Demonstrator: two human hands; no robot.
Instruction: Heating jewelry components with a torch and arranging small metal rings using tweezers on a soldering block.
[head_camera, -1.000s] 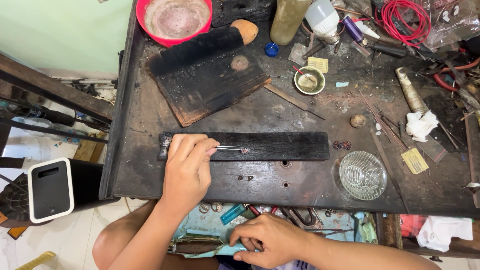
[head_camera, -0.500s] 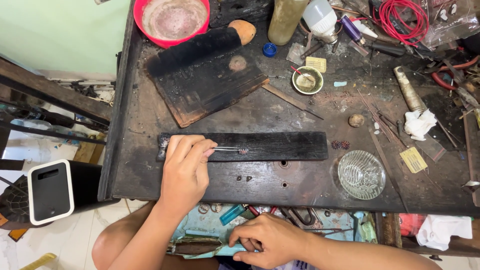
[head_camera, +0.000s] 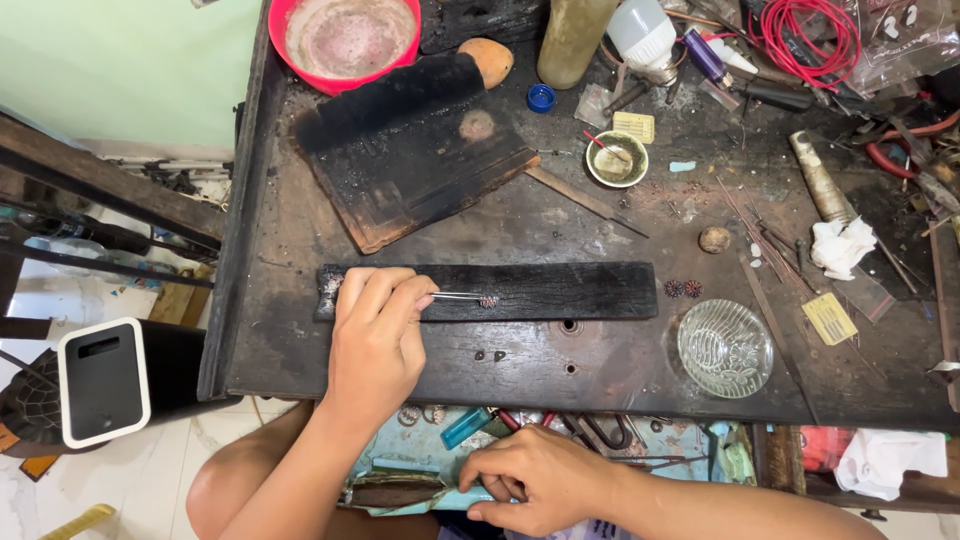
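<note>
Two hands work here: my left hand (head_camera: 375, 335) pinches one pair of tweezers (head_camera: 455, 296), its tips on one small dark bead (head_camera: 489, 301) lying on the long charred board (head_camera: 560, 290). Two similar beads (head_camera: 684, 289) sit just right of that board. My right hand (head_camera: 530, 480) is closed around something in the near tray (head_camera: 420, 470), below the table (head_camera: 300, 350).

The left hand (head_camera: 375, 335) reaches forward with the forearm running up from the lower left, fingers bunched together and pinched at the tips, knuckles up. The right hand (head_camera: 530, 480) sits low and close to the body, palm down, fingers curled under, its forearm stretching away to the right.
</note>
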